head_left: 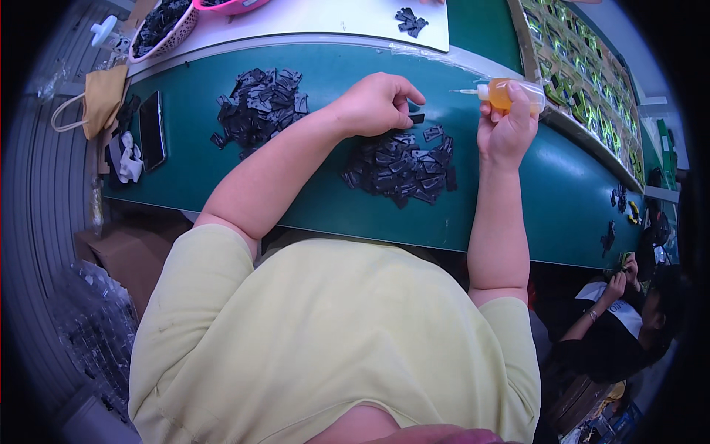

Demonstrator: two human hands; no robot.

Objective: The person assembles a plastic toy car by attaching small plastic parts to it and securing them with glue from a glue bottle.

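Note:
My left hand (pixel 379 105) is over the far edge of the nearer pile, closed on a small flat black plastic piece (pixel 417 118) that sticks out beside the thumb. In my right hand (pixel 509 127) is a squeeze bottle (pixel 501 95) with orange liquid in it, lying nearly level. Its thin needle tip (pixel 464 91) points left toward my left hand, apart from the black piece. Below both hands lies a pile of black plastic pieces (pixel 403 166). Another pile of black pieces (pixel 260 103) is left of my left forearm.
A green table (pixel 325 177) carries both piles. At its left are a phone (pixel 151 132) and a yellow face mask (pixel 103 101). Behind stand a pink basket (pixel 164 33) of black parts and a white board (pixel 318 18). A long tray (pixel 592 89) of green-and-black parts runs along the right. Another person (pixel 617 318) works at lower right.

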